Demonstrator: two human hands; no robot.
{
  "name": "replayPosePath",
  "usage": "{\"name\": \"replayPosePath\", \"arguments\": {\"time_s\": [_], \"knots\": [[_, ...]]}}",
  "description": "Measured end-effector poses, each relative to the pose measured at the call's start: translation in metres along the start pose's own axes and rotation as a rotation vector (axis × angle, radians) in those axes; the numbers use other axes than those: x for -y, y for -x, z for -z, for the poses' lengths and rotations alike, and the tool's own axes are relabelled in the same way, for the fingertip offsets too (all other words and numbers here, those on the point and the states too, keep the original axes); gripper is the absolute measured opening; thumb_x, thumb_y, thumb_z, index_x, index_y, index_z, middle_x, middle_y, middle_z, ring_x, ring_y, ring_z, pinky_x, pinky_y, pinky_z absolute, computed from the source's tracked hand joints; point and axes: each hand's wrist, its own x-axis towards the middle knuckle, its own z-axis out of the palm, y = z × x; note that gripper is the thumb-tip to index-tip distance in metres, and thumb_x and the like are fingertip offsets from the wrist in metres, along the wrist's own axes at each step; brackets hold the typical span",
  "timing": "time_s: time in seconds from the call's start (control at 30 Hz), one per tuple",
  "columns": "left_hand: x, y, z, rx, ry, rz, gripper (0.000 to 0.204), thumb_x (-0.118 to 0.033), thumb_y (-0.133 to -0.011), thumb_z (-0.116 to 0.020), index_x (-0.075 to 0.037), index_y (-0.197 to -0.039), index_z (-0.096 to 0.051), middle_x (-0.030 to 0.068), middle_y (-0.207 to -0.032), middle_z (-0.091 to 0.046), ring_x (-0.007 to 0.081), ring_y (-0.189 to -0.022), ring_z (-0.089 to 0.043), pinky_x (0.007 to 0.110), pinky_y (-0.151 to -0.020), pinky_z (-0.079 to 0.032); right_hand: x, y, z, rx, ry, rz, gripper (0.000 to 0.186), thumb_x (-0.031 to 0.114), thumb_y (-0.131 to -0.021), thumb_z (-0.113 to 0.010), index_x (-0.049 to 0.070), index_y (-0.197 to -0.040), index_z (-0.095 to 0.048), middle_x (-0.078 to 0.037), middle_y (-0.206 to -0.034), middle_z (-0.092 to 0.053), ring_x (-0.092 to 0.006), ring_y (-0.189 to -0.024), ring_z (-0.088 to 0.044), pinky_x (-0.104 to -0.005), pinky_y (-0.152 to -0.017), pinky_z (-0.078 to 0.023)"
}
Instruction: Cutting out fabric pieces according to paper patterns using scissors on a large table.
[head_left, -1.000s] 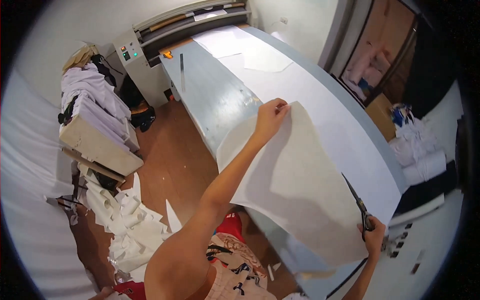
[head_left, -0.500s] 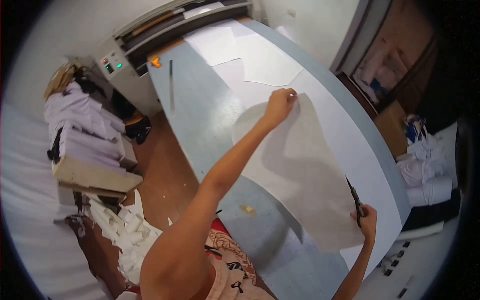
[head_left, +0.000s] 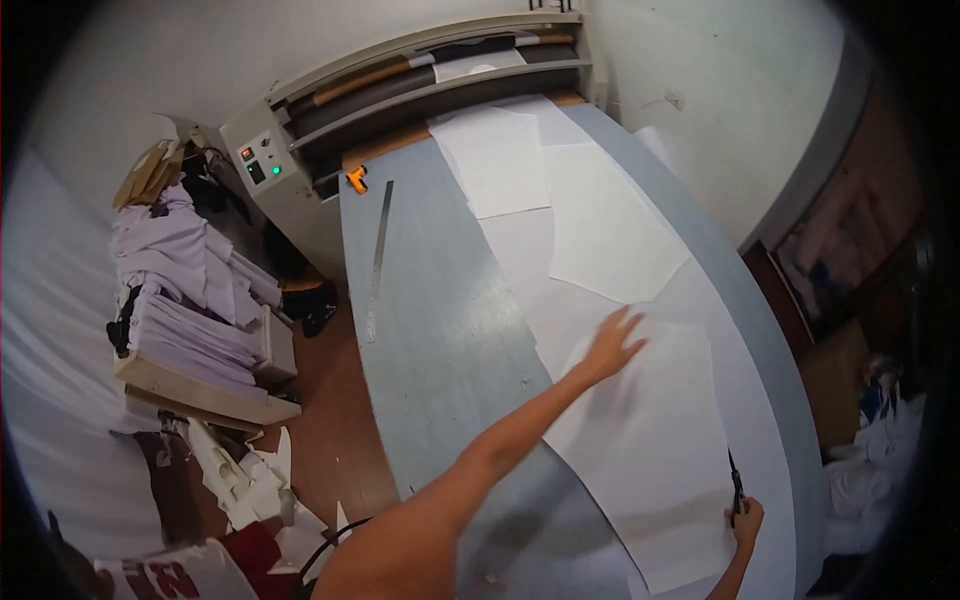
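Observation:
A large white cut panel (head_left: 650, 450) with a curved edge lies over a longer white sheet (head_left: 748, 400) on the blue-grey table (head_left: 440, 300). My left hand (head_left: 612, 347) is open at the panel's far end, fingers spread; whether they touch it I cannot tell. Black-handled scissors (head_left: 737, 488) are in my right hand (head_left: 747, 522), beside the panel's right edge, with the blades pointing away from me. Beyond my left hand two more white panels rest on the sheet, a near one (head_left: 612, 225) and a far one (head_left: 495, 165).
A metal ruler (head_left: 380, 265) and an orange tool (head_left: 357, 180) lie on the table's left. At the far end stands a roller machine (head_left: 440, 115) with a lit control box (head_left: 262, 165). Folded pale cloth (head_left: 190, 250) fills a stand at left, above scraps (head_left: 265, 485) on the floor.
My left hand has let go of the panel's far end and opened. The panel, lifted before, now lies flatter on the sheet. The scissors stay in my right hand; the view has shifted.

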Motion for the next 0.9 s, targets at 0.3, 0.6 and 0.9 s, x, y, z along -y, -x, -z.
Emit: {"name": "replayPosePath", "arguments": {"time_s": [0.3,0.6,0.9], "knots": [[0.401,0.04,0.341,-0.091,-0.91,0.322,0.063,-0.045,-0.099,-0.062,-0.002,-0.144,-0.053,0.027,-0.151,-0.048,0.0458,-0.139,-0.044,0.056,-0.117,-0.032,0.321,-0.137,-0.177,-0.276,-0.018,0.125,0.03,0.01,-0.087,-0.076,0.003,-0.114,-0.066,-0.019,-0.087,-0.072,-0.0388,-0.081,-0.069,-0.0447,-0.074,-0.053],[0.516,-0.065,0.457,-0.059,-0.768,0.516,0.074,-0.048,-0.093,-0.067,-0.008,-0.152,-0.048,0.0199,-0.164,-0.032,0.04,-0.153,-0.025,0.057,-0.123,-0.019,0.967,-0.345,-0.447,0.153,-0.188,0.903,0.064,0.004,-0.087,-0.073,0.004,-0.146,-0.05,-0.018,-0.118,-0.068,-0.0372,-0.105,-0.066,-0.0451,-0.091,-0.053],[0.478,-0.05,0.458,0.024,-0.71,0.613,0.075,-0.05,-0.092,-0.067,-0.007,-0.151,-0.049,0.0199,-0.163,-0.033,0.0401,-0.153,-0.024,0.06,-0.122,-0.017,0.985,-0.413,-0.538,0.244,0.063,0.734,0.067,0.022,-0.089,-0.078,0.001,-0.145,-0.049,-0.02,-0.125,-0.068,-0.037,-0.114,-0.065,-0.0463,-0.093,-0.054]]}}
